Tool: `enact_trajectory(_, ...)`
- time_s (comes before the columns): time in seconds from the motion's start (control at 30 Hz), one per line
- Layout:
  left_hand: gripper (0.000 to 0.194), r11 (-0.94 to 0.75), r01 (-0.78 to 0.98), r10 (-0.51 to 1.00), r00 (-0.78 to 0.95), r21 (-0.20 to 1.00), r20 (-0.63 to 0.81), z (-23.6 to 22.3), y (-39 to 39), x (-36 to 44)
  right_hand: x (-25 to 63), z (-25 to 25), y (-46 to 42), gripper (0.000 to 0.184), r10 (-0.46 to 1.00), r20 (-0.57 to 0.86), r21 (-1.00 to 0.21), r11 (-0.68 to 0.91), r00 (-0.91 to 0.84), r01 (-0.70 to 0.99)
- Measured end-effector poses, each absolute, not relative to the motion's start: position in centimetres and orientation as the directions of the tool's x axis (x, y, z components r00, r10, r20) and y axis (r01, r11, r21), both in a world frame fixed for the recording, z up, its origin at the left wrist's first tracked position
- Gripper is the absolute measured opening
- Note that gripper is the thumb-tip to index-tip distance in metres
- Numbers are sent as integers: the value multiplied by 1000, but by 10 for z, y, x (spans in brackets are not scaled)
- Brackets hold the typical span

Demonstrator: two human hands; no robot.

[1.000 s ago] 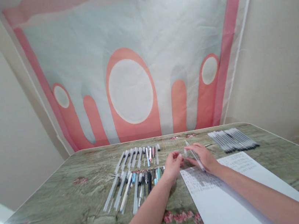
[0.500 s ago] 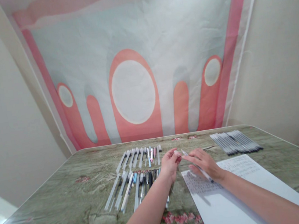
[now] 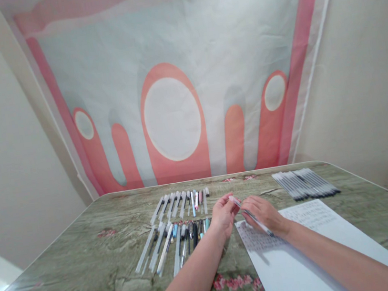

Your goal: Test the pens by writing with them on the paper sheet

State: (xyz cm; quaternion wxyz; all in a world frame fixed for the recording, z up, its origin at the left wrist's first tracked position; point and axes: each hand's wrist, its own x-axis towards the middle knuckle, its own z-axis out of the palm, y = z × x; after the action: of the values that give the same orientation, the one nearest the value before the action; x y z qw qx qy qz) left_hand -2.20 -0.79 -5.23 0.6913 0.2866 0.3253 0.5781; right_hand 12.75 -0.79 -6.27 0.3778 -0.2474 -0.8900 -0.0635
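My right hand (image 3: 263,212) is closed around a slim pen (image 3: 261,224) that slants from upper left to lower right, its dark end toward my wrist. At the pen's upper end, a pale pen cap (image 3: 234,201) is pinched between the fingers of my left hand (image 3: 224,212). Cap and pen tip meet; how far the cap is on cannot be made out. Both hands are held over the table, the right one above the written corner of a white paper sheet (image 3: 324,252).
Two rows of pens lie left of my hands, the back row (image 3: 173,205) and the front row (image 3: 163,248), partly behind my left forearm. A neat row of dark-ended pens or refills (image 3: 304,184) is at the back right. The wood-patterned table (image 3: 71,278) meets a printed cloth (image 3: 160,34).
The pen tip and the cap, apart half a second ago, have come together. My right hand has shifted slightly left, toward my left hand.
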Motion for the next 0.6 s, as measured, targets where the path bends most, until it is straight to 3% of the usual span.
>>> enact_trajectory(0.3, 32, 132, -499, 988, 137, 856, -72, -55, -12, -17, 129, -72, -1, 13, 242, 790, 64, 881, -563, 469)
enact_trajectory(0.6, 45, 87, -470, 993, 114, 878, -37, -56, -11, -16, 128, -70, -4, 13, 305, 747, 30, 872, -591, 488)
